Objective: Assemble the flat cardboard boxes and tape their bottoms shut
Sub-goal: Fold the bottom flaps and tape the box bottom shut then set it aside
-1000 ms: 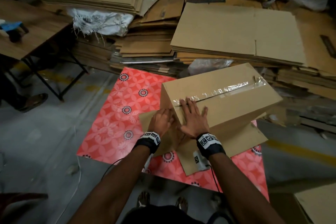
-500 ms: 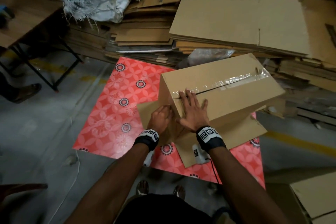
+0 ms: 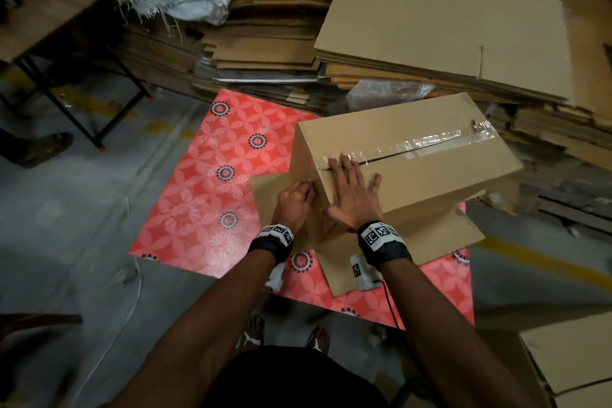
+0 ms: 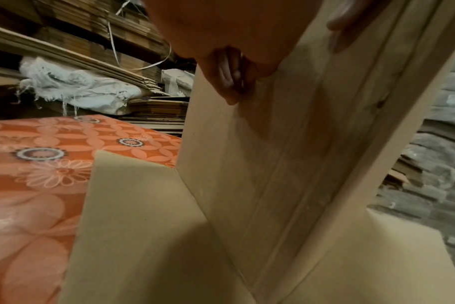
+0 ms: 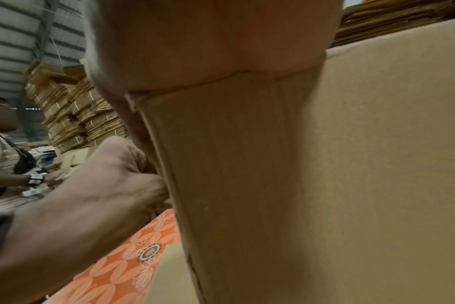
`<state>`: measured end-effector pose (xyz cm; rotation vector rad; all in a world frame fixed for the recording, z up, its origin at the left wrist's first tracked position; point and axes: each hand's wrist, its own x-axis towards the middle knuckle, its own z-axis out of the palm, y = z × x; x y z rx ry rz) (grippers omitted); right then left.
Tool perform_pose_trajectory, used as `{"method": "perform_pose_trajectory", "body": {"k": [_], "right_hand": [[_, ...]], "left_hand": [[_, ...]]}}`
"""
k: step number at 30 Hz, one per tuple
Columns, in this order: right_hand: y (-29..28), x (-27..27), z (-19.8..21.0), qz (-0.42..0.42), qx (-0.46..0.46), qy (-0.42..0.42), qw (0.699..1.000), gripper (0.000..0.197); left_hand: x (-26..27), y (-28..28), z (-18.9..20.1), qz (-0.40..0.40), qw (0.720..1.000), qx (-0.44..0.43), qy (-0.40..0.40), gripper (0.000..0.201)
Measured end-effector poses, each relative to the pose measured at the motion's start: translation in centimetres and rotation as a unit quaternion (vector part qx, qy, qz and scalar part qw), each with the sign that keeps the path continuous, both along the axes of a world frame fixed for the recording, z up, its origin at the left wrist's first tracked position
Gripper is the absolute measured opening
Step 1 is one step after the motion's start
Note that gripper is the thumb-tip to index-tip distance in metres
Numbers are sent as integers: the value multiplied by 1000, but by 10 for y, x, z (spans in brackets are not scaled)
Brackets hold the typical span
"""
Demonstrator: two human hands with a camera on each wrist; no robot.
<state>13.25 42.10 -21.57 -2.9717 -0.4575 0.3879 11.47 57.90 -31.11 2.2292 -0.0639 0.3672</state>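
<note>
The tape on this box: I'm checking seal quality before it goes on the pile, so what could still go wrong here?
1. The clear tape looks wrinkled along the seam, and a dark slit shows between the flaps; the seal might hold poorly.
2. At the far edge the tape end looks bunched and loose; it could peel.
3. The box stands on its splayed open flaps, with the right hand flat on top and the left hand against the side; hard pressing might crease them or shift the box.

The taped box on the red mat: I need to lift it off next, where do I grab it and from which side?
Probably by its two short end walls, one hand from each side. The box stands bottom-up with the tape along its top seam, so the top offers nothing to hook. The right hand lies flat on top, the left hand is already at the near-left end. Its flaps splay underneath; grip above them.
</note>
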Motion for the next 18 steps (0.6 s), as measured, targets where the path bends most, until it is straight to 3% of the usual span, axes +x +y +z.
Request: {"method": "perform_pose_trajectory", "body": {"k": [6,10,13,18], "right_hand": [[0,0,-1,0,-5,-4,1000,113],[0,0,-1,1,-8,-6,1000,113],[1,0,-1,-1,-9,-5,1000,112],[2,1,-1,-5,-13,-9,1000,112]], "left_hand": [[-1,5,-3,-15,998,38,-45,26],[1,0,-3,-6,997,39,-70,37],[0,-8,-4,20,999,6,-44,39],[4,-15,-4,79,994,-70,29,21]]}}
